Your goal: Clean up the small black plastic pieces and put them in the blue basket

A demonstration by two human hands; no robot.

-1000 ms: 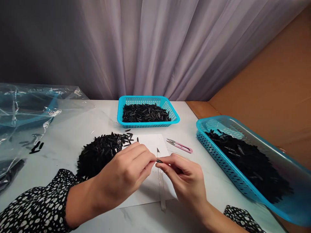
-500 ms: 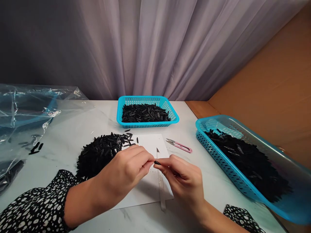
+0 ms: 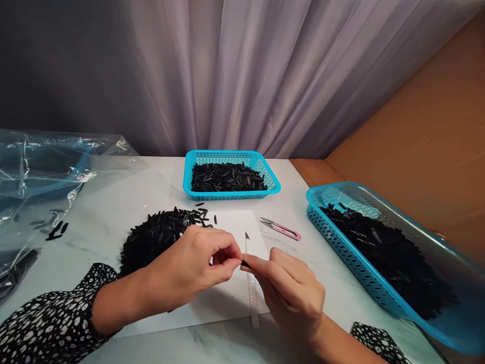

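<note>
My left hand (image 3: 193, 265) and my right hand (image 3: 290, 288) meet over a white sheet (image 3: 227, 298), both pinching one small black piece (image 3: 245, 263) between their fingertips. Only a sliver of the piece shows. Just left of my left hand lies a heap of black pieces (image 3: 155, 237) on the table. A thin knife (image 3: 250, 273) with a clear handle lies on the sheet under my right hand, blade pointing away from me.
A turquoise basket (image 3: 231, 156) of black pieces stands at the back centre. A larger turquoise basket (image 3: 382, 296) of them sits tilted at the right. Pink thread snips (image 3: 281, 228) lie between them. Crumpled clear plastic (image 3: 41, 177) covers the left side.
Both hands have drawn slightly toward me and down, still joined on the small black piece. My left fingers have curled in more.
</note>
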